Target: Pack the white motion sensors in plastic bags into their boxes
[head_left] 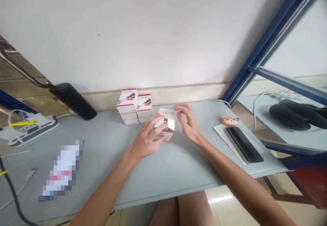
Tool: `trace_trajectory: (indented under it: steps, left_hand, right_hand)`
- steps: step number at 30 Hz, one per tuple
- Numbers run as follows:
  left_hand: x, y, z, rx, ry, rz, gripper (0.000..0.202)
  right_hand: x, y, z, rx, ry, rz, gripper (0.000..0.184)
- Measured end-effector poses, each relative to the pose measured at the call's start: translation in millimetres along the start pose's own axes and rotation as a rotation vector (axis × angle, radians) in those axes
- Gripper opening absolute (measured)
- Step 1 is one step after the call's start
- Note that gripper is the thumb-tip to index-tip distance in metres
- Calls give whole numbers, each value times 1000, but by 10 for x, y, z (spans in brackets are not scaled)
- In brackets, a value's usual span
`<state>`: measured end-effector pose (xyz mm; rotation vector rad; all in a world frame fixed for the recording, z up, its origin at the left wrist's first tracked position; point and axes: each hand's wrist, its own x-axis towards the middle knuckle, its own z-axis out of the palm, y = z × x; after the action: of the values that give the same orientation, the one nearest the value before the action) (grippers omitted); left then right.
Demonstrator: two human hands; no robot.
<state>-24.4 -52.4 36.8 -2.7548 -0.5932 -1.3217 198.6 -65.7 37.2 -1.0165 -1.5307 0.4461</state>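
Head view, looking down on a grey desk (102, 171). Near its middle stands a small white box (170, 130), top open and a flap (166, 111) raised at the back. The left hand (146, 137) is clamped on the box, fingers over the top and left side, thumb low at the front. The right hand (187, 120) is half curled beside the flap, thumb and fingers apart — whether a fingertip touches it, I cannot tell. Behind, to the left, similar boxes (129, 100) are stacked against the wall (163, 42). Right: a phone (244, 144) on paper (222, 134).
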Motion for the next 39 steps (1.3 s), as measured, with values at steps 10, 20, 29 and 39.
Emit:
trace_trajectory:
  steps: [10,20,29,39]
  left_hand:
    - [26,-9,-26,112,88,-37,50]
    - [8,-24,-10,109,68,-52,48]
    - [-66,-94,73,43,99,-35,54]
    - [-20,48,39,194,101,-11,50]
  right_hand:
    - [-115,-108,55,-276,-293,-282,34]
    - [-113,6,59,-174,-33,-197,5]
    - [-93,-36,8,-168,-220,-172,41]
    - [-113,-361,91,-280,-267,-148,31]
